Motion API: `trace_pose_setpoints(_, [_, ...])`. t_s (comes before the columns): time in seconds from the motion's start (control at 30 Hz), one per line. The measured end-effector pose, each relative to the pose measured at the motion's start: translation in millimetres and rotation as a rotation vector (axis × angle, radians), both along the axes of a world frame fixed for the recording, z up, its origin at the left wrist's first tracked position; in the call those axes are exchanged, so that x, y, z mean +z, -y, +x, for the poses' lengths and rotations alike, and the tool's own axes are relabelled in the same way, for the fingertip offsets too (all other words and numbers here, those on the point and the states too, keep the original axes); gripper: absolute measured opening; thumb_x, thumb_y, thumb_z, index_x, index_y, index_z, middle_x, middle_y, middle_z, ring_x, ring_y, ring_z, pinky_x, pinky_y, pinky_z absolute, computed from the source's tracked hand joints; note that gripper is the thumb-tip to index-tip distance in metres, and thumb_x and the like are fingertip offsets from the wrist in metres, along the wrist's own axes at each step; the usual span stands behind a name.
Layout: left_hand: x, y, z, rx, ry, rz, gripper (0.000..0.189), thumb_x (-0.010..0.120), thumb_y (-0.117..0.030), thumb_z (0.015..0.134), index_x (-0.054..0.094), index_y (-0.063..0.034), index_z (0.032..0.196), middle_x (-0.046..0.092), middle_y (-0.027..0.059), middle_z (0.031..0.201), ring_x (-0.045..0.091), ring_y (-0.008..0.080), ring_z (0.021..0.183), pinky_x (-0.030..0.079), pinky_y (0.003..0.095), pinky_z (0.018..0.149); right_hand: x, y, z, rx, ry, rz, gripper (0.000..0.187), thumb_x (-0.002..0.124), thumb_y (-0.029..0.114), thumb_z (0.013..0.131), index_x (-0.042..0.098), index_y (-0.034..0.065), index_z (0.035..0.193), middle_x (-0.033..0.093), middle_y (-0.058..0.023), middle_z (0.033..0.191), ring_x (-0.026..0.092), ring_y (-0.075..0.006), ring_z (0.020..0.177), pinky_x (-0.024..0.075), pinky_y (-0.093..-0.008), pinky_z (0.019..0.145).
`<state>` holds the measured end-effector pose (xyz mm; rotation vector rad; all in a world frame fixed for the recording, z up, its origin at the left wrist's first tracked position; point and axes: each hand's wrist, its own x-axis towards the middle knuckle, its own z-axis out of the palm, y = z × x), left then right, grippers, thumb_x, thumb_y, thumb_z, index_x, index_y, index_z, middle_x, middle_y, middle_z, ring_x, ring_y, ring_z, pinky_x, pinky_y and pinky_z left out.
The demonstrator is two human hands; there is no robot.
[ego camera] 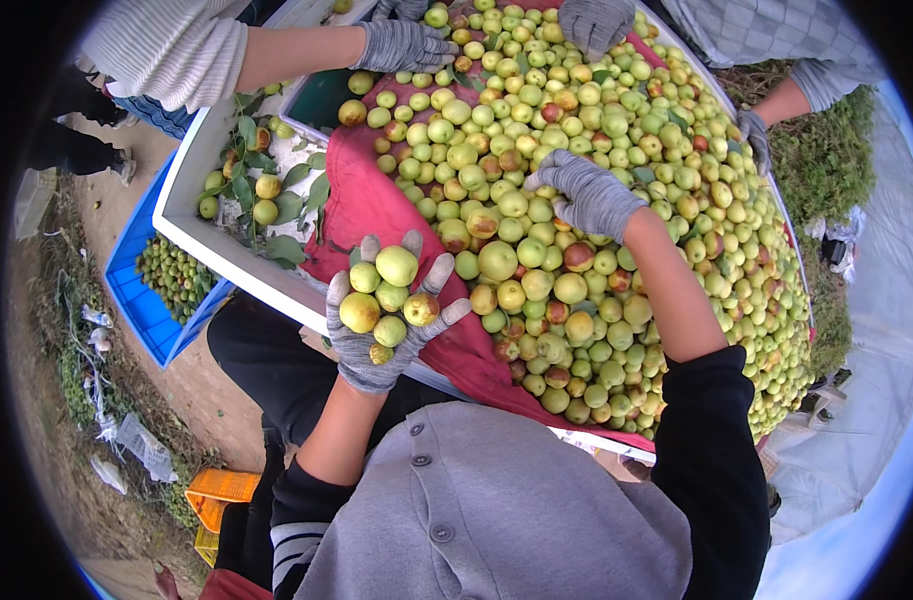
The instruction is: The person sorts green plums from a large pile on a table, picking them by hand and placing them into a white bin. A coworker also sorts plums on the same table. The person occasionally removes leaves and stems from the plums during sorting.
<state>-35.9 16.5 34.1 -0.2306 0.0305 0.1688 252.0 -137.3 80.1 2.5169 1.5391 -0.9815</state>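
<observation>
My left hand, in a grey knit glove, is palm up with its fingers spread and cupped under several green and brownish jujube fruits. My right hand, gloved alike, reaches palm down over the big heap of green jujubes, its fingers bent among the fruit. Whether its fingertips hold a fruit is hidden. The heap lies on a red cloth inside a large white-rimmed tray. Some fruits in the heap have red or brown patches.
Co-workers' gloved hands work at the heap's far side, and another rests at the right rim. Leafy sprigs with fruit lie in the tray's left corner. A blue crate of small fruit and an orange crate stand on the ground.
</observation>
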Motion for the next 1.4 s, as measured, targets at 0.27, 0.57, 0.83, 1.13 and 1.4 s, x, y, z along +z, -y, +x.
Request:
trace_pose_setpoints(0.27, [-2.9, -3.5, -9.5, 0.029, -0.032, 0.047, 0.050, 0.030, -0.051, 0.098, 0.038, -0.0332, 0.144, 0.025, 0.0018, 0.156, 0.018, 0.0374, 0.144, 0.010, 0.0686, 0.111, 7.7, -5.2, -14.8, 0.123, 0.025, -0.069, 0.048, 0.074, 0.012, 0.072, 0.059, 0.0123, 0.117, 0.058, -0.0068, 0.116, 0.057, -0.0254, 0.108, 0.0469, -0.0367, 0.096])
trace_pose_setpoints(0.57, [-7.4, -4.1, -14.2, 0.032, 0.008, 0.060, 0.050, 0.026, -0.052, 0.099, 0.037, -0.0340, 0.144, 0.026, 0.0012, 0.156, 0.018, 0.0353, 0.145, 0.008, 0.0679, 0.111, 26.8, 23.3, 1.2, -0.138, -0.004, -0.011, 0.028, 0.059, 0.016, 0.088, 0.066, 0.0154, 0.115, 0.065, -0.0099, 0.102, 0.065, -0.0266, 0.093, 0.0527, -0.0375, 0.086])
trace_pose_setpoints(0.83, [-2.2, -28.9, -39.5, 0.161, -0.068, 0.177, 0.050, 0.026, -0.051, 0.098, 0.039, -0.0326, 0.143, 0.031, 0.0028, 0.153, 0.022, 0.0334, 0.144, 0.012, 0.0687, 0.110, 12.7, -14.4, -31.9, 0.103, 0.101, -0.350, 0.024, 0.061, 0.021, 0.086, 0.063, 0.0115, 0.107, 0.065, -0.0105, 0.101, 0.065, -0.0265, 0.091, 0.0552, -0.0387, 0.077])
trace_pose_setpoints(1.13, [-44.2, -207.7, -159.8, 0.767, -0.693, 0.554, 0.045, 0.038, -0.038, 0.099, 0.050, -0.0121, 0.134, 0.041, 0.0123, 0.146, 0.036, 0.0364, 0.135, 0.021, 0.0607, 0.113, 4.3, 10.8, -24.6, -0.921, -1.195, 0.571, 0.029, 0.061, 0.036, 0.087, 0.058, 0.0080, 0.095, 0.056, -0.0032, 0.079, 0.051, -0.0073, 0.056, 0.0372, -0.0182, 0.041])
trace_pose_setpoints(1.4, [-7.8, -215.2, -152.9, 0.766, -1.582, 1.537, 0.057, 0.047, -0.041, 0.098, 0.039, -0.0046, 0.142, 0.044, 0.0125, 0.141, 0.047, 0.0246, 0.126, 0.034, 0.0369, 0.111, 40.6, -1.0, -61.4, -0.904, -0.913, 0.843, 0.031, 0.054, 0.036, 0.095, 0.061, 0.0055, 0.094, 0.056, -0.0015, 0.066, 0.054, -0.0093, 0.052, 0.0391, -0.0228, 0.043])
